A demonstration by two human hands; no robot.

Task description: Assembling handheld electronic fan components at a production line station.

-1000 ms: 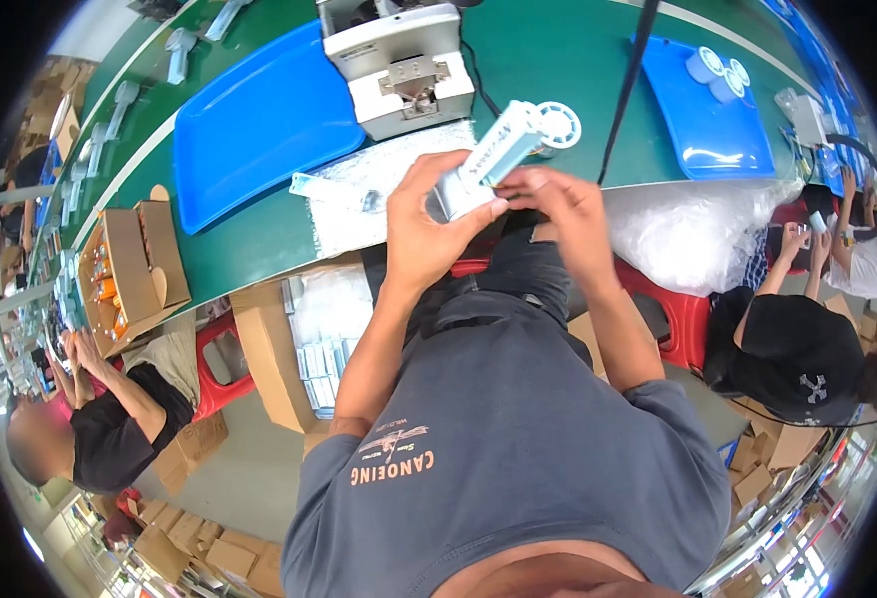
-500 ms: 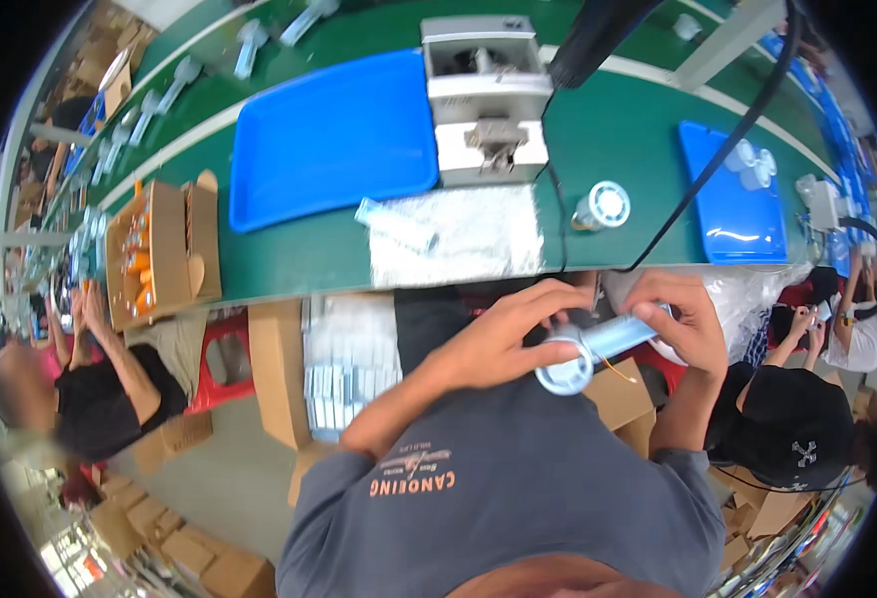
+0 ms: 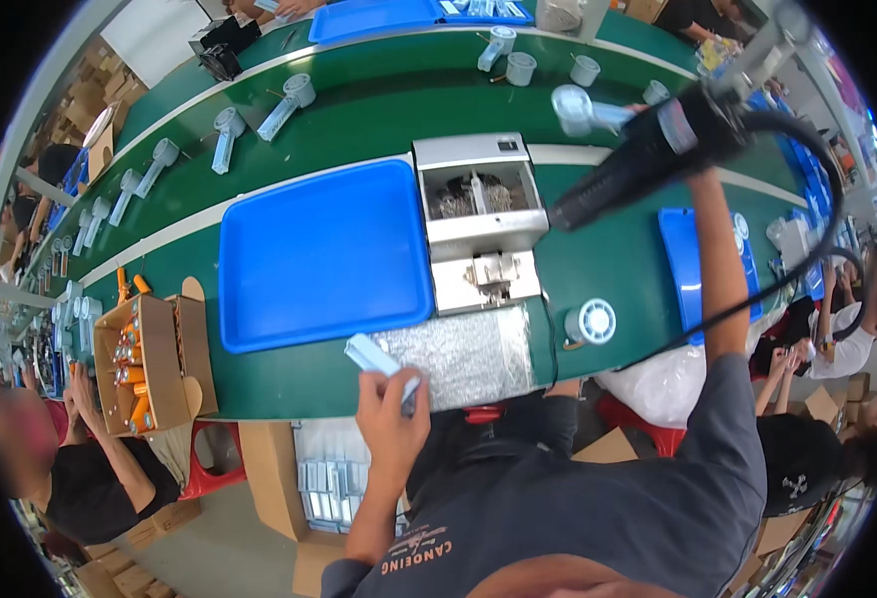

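My left hand (image 3: 393,407) is closed around a light-blue plastic handle shell (image 3: 370,356) above the left edge of a silvery padded mat (image 3: 473,349). My right arm reaches far forward; my right hand is hidden behind a black cylindrical tool (image 3: 648,149). Just left of that tool, a light-blue fan body (image 3: 572,110) with a round head points its handle toward the hidden hand. Whether my fingers still grip it cannot be seen. A white round fan head (image 3: 594,322) sits on the green bench right of the mat.
A blue tray (image 3: 324,259) lies left of a metal machine (image 3: 483,214). Several fan bodies lie along the green belt (image 3: 358,110) behind. At left stands a carton (image 3: 144,364) of orange-wrapped parts. A black cable (image 3: 817,269) loops at right near another blue tray (image 3: 680,259).
My hands have parted. The right arm has stretched forward and the fan body is now at the far belt. My left hand has picked the handle shell up from the mat; the view has shifted.
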